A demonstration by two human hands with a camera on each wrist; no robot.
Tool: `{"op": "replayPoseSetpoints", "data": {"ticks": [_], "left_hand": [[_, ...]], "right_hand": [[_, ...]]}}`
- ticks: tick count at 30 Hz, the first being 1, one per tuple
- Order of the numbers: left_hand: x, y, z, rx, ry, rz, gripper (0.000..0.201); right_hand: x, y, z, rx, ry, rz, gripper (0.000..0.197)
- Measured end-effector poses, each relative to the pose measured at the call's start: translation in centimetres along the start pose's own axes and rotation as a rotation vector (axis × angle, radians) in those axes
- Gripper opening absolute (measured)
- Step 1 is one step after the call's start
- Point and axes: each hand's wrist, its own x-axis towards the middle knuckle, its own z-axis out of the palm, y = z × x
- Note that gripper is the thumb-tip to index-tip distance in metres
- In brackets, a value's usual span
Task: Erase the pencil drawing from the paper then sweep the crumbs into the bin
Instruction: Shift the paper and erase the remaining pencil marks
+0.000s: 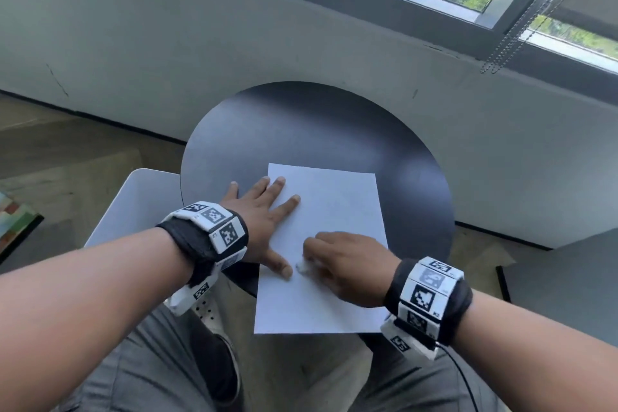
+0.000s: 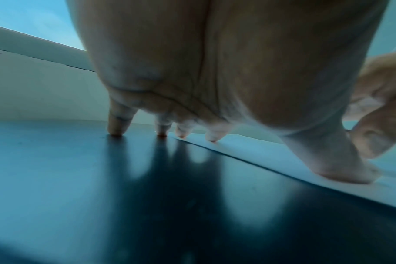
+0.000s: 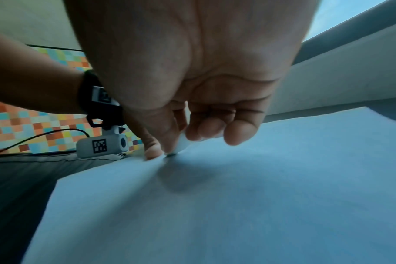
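Round, smooth black table (image 1: 317,130) with a flat white sheet of paper (image 1: 337,207) on it, and a white bin (image 1: 133,201) tucked just beyond the left hand's (image 1: 264,214) little finger, contents not visible. That hand's fingers are spread flat, pinning the sheet. The right hand (image 1: 347,264) has its fingers curled, pinching a small white eraser (image 1: 302,267) pressed on the paper just beside the left thumb.

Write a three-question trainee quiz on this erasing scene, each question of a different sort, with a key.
1. True or false: the left hand lies flat, fingers spread, partly on the paper.
2. What does the right hand pinch? A) pencil B) white eraser C) brush
3. Fill in: the paper lies on a round, dark ____.

Key: 1 true; 2 B; 3 table.
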Motion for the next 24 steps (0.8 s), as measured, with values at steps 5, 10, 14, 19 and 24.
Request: {"op": "replayPoseSetpoints", "data": {"ticks": [5,10,14,19,24], "left_hand": [[0.3,0.4,-0.2,-0.029,0.008,-0.026,0.138],[0.9,0.8,-0.7,-0.030,0.019,-0.052,0.138],[0.8,0.9,-1.0,-0.023,0.005,-0.055,0.137],[0.7,1.2,-1.5,-0.051,-0.020,-0.071,0.137],[0.6,1.2,-1.6,-0.032,-0.029,-0.074,0.138]], "right_hand": [[2.8,4.1,-1.6,0.053,0.059,0.376,0.030],[2.3,2.2,-1.0,0.048,0.076,0.211,0.026],[0.9,1.1,-0.2,0.059,0.016,0.122,0.026],[1.9,4.4,-1.2,0.046,0.138,0.449,0.028],[-0.6,0.4,-0.2,0.030,-0.022,0.137,0.026]]}}
